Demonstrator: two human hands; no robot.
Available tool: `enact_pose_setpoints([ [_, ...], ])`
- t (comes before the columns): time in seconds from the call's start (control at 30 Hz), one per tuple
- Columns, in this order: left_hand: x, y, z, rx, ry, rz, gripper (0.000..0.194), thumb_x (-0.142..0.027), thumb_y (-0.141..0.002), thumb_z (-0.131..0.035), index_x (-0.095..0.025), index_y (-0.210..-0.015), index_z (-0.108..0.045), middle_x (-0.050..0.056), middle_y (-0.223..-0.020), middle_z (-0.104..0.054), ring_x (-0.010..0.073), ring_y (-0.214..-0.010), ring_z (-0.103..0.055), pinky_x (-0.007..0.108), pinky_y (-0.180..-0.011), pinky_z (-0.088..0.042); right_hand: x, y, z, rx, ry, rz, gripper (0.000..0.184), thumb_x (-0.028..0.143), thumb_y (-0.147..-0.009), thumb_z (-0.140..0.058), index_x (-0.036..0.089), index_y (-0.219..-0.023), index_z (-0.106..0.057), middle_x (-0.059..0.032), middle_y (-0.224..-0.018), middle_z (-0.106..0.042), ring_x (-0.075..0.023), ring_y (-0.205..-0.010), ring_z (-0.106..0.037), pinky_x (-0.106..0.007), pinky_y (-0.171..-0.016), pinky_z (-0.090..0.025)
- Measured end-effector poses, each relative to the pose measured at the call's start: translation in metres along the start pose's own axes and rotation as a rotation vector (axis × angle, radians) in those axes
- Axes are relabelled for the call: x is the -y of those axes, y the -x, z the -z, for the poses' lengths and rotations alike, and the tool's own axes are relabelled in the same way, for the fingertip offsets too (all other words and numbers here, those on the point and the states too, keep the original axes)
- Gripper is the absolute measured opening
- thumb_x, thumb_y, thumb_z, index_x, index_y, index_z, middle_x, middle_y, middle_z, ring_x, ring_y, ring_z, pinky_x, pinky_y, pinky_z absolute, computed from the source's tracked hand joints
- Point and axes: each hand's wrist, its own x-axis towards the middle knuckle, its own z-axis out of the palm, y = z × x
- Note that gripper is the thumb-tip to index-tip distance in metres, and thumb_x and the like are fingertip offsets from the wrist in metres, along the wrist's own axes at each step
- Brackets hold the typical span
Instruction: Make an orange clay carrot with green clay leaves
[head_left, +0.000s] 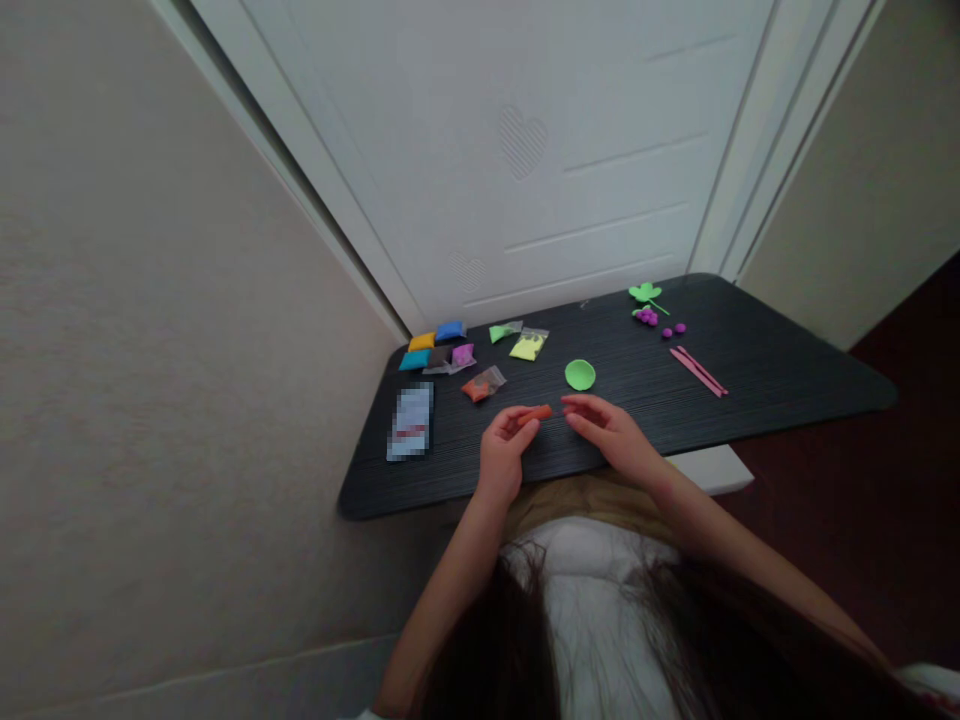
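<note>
bench (787, 370): dark, round-cornered, stands against a door
door (600, 110): white, heart-embossed
wall (187, 350): plain, greyish, at left
floor (907, 490): dark reddish, at right
light: dim

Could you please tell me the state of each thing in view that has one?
Left hand: closed on the orange piece.
Orange piece: held, one end sticking out.
Right hand: open, nothing visible in it.
Green round piece: lying untouched.
Purple balls: some bunched, two set apart.
Pink tools: lying down.
Orange packet: lying; sealed or open, unclear.
White door: looks shut.
</note>
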Motion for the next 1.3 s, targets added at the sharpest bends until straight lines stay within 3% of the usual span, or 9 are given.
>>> enact_pose_setpoints([
  [0.13, -0.002, -0.002, 0.002, -0.039, 0.194, 0.061, 0.026, -0.023, -0.064, -0.063, -0.016, -0.087, -0.052, 0.005, -0.088, -0.064, 0.0137, -0.080, -0.061, 0.033, -0.080, -0.044, -0.006, -0.019, 0.025, -0.244, -0.003, -0.012, 0.036, 0.044, -0.075, -0.049, 0.021, -0.102, -0.055, -0.0048, -0.095, -0.059, -0.0156, -0.081, -0.055, -0.030, -0.071, -0.044],
  [0.23, -0.007, -0.001, 0.002, -0.013, 0.239, 0.084, 0.025, -0.022, -0.065, -0.062, -0.017, -0.086, -0.050, 0.005, -0.088, -0.064, 0.0166, -0.087, -0.060, 0.034, -0.079, -0.045, -0.010, -0.042, 0.046, -0.317, 0.283, 0.031, 0.037, 0.044, -0.072, -0.052, 0.020, -0.101, -0.058, -0.0066, -0.100, -0.058, -0.0185, -0.088, -0.054, -0.036, -0.081, -0.041],
  [0.4, -0.011, 0.001, 0.004, 0.004, 0.308, 0.130, 0.023, -0.024, -0.066, -0.061, -0.016, -0.084, -0.049, 0.004, -0.084, -0.064, 0.0180, -0.088, -0.060, 0.033, -0.075, -0.047, -0.022, -0.070, 0.050, -0.172, 0.739, 0.060, 0.030, 0.037, -0.068, -0.057, 0.019, -0.091, -0.063, -0.0101, -0.100, -0.060, -0.0240, -0.095, -0.053, -0.039, -0.084, -0.037],
  [0.5, -0.013, 0.000, 0.005, -0.018, 0.329, 0.139, 0.022, -0.024, -0.065, -0.061, -0.017, -0.081, -0.049, 0.003, -0.084, -0.063, 0.0182, -0.091, -0.060, 0.031, -0.074, -0.047, -0.025, -0.073, 0.045, -0.131, 0.818, 0.064, 0.021, 0.035, -0.072, -0.053, 0.022, -0.085, -0.064, -0.0069, -0.091, -0.063, -0.0224, -0.086, -0.055, -0.036, -0.076, -0.040],
  [0.7, -0.014, 0.000, 0.006, -0.003, 0.356, 0.130, 0.019, -0.023, -0.067, -0.060, -0.017, -0.082, -0.050, 0.002, -0.086, -0.061, 0.0148, -0.082, -0.060, 0.024, -0.063, -0.044, -0.016, -0.065, 0.036, -0.076, 0.422, 0.001, 0.027, 0.039, -0.075, -0.045, 0.021, -0.086, -0.063, -0.0026, -0.074, -0.063, -0.0176, -0.069, -0.056, -0.033, -0.065, -0.045],
  [0.83, -0.013, 0.000, 0.003, 0.030, 0.292, 0.112, 0.017, -0.025, -0.068, -0.060, -0.015, -0.081, -0.053, 0.002, -0.078, -0.057, 0.0094, -0.068, -0.054, 0.021, -0.054, -0.038, -0.009, -0.059, 0.014, -0.039, -0.106, -0.174, 0.032, 0.039, -0.074, -0.050, 0.024, -0.101, -0.056, -0.0049, -0.094, -0.063, -0.0182, -0.077, -0.060, -0.035, -0.069, -0.049],
  [0.9, -0.012, -0.001, 0.001, 0.038, 0.216, 0.117, 0.020, -0.027, -0.068, -0.061, -0.015, -0.083, -0.056, 0.000, -0.071, -0.055, 0.0076, -0.062, -0.049, 0.020, -0.052, -0.034, -0.005, -0.054, 0.000, -0.037, -0.260, -0.180, 0.035, 0.038, -0.073, -0.054, 0.025, -0.105, -0.054, -0.0049, -0.103, -0.060, -0.0192, -0.086, -0.059, -0.036, -0.074, -0.049],
  [1.1, -0.010, -0.002, -0.001, 0.058, -0.032, 0.094, 0.031, -0.035, -0.066, -0.061, -0.014, -0.088, -0.061, -0.001, -0.064, -0.053, 0.0066, -0.053, -0.039, 0.021, -0.052, -0.031, 0.001, -0.041, -0.026, -0.002, -0.355, -0.114, 0.042, 0.047, -0.080, -0.039, 0.024, -0.113, -0.050, -0.0063, -0.109, -0.058, -0.0195, -0.099, -0.055, -0.037, -0.083, -0.046],
  [1.3, -0.008, -0.003, -0.005, 0.055, -0.131, 0.087, 0.027, -0.035, -0.066, -0.060, -0.016, -0.086, -0.063, 0.002, -0.069, -0.058, 0.0099, -0.059, -0.046, 0.022, -0.054, -0.034, -0.003, -0.035, -0.028, 0.022, -0.350, -0.042, 0.036, 0.039, -0.075, -0.051, 0.023, -0.107, -0.054, -0.0051, -0.107, -0.059, -0.0183, -0.100, -0.054, -0.035, -0.087, -0.043],
])
